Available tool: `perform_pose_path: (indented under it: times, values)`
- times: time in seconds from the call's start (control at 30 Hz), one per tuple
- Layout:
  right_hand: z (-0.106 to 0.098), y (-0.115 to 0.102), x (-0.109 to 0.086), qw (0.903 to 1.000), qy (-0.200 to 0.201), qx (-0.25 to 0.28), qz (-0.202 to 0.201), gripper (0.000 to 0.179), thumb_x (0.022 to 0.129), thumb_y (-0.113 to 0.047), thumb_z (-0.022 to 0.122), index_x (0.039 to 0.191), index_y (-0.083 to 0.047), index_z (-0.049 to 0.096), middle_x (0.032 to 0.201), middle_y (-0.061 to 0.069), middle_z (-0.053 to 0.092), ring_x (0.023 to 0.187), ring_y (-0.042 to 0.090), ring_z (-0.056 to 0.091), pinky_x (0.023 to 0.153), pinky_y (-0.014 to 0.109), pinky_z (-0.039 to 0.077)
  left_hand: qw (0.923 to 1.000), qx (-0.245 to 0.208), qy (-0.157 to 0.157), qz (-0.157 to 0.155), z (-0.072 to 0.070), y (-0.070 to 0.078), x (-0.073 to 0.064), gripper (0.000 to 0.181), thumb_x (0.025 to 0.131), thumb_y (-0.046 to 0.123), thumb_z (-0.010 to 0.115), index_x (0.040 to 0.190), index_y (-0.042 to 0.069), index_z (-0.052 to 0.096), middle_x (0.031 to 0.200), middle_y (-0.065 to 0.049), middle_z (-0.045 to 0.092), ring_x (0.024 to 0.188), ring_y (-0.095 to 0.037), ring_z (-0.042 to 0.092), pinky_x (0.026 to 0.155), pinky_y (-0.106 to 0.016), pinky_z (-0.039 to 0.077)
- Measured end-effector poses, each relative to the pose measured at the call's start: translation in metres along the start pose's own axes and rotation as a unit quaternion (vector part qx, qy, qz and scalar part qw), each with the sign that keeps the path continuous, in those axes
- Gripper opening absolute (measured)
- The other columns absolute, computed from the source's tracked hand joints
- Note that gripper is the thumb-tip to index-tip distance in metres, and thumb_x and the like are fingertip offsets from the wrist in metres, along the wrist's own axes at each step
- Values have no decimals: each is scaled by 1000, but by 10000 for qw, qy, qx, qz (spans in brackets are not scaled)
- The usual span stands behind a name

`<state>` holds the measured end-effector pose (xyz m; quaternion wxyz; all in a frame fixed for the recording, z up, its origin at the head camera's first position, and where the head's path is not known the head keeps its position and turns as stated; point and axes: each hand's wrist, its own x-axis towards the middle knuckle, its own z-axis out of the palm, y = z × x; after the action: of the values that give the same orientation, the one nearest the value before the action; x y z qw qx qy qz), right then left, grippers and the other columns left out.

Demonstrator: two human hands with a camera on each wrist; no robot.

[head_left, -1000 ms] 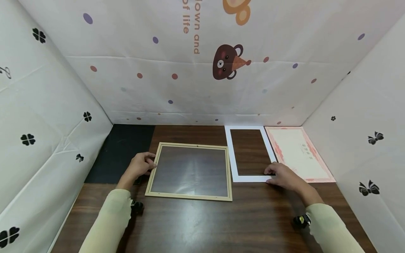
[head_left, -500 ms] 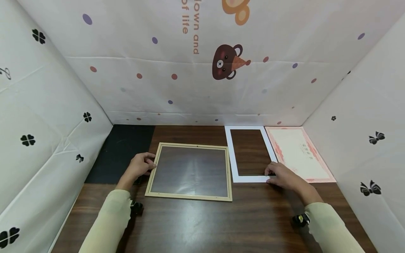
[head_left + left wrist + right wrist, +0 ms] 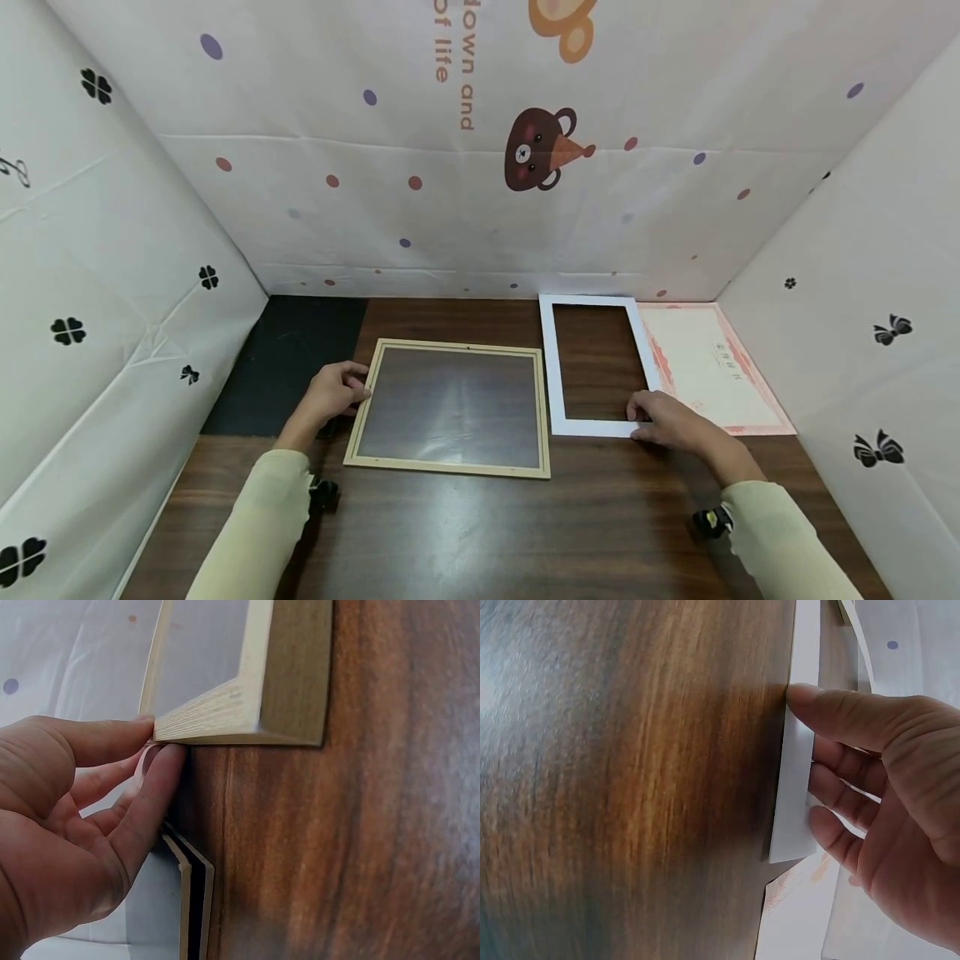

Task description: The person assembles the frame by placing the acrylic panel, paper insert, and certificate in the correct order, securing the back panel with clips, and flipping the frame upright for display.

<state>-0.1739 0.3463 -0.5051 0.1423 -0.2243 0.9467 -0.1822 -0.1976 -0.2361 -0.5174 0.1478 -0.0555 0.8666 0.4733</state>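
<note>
A pale wooden picture frame (image 3: 450, 469) with a clear pane lies on the table. My left hand (image 3: 333, 390) holds its left side, thumb on the upper edge and a finger just beneath, as the left wrist view shows at the frame's corner (image 3: 296, 675). To the right, my right hand (image 3: 675, 419) pinches the near right corner of a white picture mat (image 3: 553, 367) with a rectangular opening. In the right wrist view the thumb presses the outer edge of the mat (image 3: 795, 772), with the fingers curled at its inner edge. The mat overlaps a pink-bordered certificate (image 3: 705, 358).
A black backing board (image 3: 300, 350) lies at the back left, close beside my left hand. White patterned cloth walls (image 3: 420, 208) enclose the brown wooden table (image 3: 465, 533) at the back and both sides.
The white mat's far end has shifted right and slightly up, now covering the certificate's left edge. My right hand keeps its grip; the left hand and wooden frame stay put.
</note>
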Motion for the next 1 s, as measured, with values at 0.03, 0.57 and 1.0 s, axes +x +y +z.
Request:
perform_pose_path:
  times: [0.03,0.57,1.0]
  values:
    - [0,0,0,10000,-31,67,-3,23,86,-10,83,95,-10,62,85,-2,56,77,11,49,67,28,43,10000,-6,4,-9,0,0,0,45,95,4,71,138,-2,57,97,-14,64,81,-21,68,69,-39,63]
    - [-3,-19,-4,9991,-116,-404,-89,25,86,-7,83,91,-14,59,87,-4,57,78,11,49,68,29,43,10000,-27,14,-33,0,2,-1,44,95,4,71,136,-4,58,96,-13,63,79,-20,67,67,-38,63]
    - [-12,-40,-2,9912,147,-648,-1142,29,88,0,78,94,-17,56,83,-9,56,72,7,50,62,25,43,10000,-15,-45,-80,-2,3,0,43,96,4,70,136,-4,57,96,-14,63,81,-21,67,68,-38,62]
